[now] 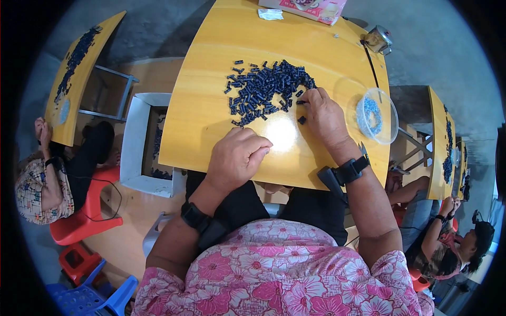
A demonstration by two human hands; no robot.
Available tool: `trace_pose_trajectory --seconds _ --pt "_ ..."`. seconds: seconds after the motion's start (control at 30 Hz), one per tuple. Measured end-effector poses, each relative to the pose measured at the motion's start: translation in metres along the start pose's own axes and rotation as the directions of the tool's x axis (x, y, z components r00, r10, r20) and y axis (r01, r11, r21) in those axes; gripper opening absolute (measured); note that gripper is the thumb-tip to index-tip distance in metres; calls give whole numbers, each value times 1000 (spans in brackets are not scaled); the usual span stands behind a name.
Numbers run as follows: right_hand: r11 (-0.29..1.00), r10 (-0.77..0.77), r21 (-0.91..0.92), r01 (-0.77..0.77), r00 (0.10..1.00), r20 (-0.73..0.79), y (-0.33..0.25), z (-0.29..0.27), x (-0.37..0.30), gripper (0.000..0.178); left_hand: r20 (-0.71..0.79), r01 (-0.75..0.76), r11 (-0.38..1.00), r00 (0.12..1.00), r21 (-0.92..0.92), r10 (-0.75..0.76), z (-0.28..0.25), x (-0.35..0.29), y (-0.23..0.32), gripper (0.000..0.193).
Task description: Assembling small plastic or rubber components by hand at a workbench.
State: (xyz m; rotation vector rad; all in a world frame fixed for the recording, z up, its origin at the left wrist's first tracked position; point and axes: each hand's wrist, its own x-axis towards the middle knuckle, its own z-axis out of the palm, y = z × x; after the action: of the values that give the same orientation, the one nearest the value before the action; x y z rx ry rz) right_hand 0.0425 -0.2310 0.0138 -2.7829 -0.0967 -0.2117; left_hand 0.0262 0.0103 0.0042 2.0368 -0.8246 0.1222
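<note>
A loose heap of small black plastic parts (274,81) lies on the yellow tabletop (203,79). At its right edge my right hand (327,118) is closed in a pinch, its fingertips on one dark part (302,102). Another dark piece (301,120) sits just below those fingers. My left hand (234,158) is curled shut near the table's front edge, thumb pressed to the fingers; whatever it holds is hidden. Right of my right hand stands a round clear plastic tub (391,126) with small pale-blue bits (372,117) in it.
A pointed metal tool (363,149) lies partly behind my right wrist. Toward the far edge are a pink box (316,9), a white packet (270,14) and a lidded jar (378,39). A white carton (138,145) stands left of the table. People sit at tables on both sides.
</note>
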Motion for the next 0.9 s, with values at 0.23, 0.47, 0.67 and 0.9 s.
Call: trace_pose_trajectory --seconds 0.23,0.47,0.67,0.9 --pt "925 40 379 -19 998 -49 -4 -18 -27 16 -31 -11 999 999 -32 10 2 -4 -2 5" --pt "304 173 889 -342 937 302 -22 -48 -80 10 57 195 926 981 -324 -187 1 -8 42 5" --pt "895 -171 423 141 985 33 -47 -58 -109 13 203 301 871 950 -389 -238 11 -15 74 14" --pt "922 -243 308 235 970 -14 -59 -61 -140 14 210 256 900 959 -353 -191 22 -36 87 18"
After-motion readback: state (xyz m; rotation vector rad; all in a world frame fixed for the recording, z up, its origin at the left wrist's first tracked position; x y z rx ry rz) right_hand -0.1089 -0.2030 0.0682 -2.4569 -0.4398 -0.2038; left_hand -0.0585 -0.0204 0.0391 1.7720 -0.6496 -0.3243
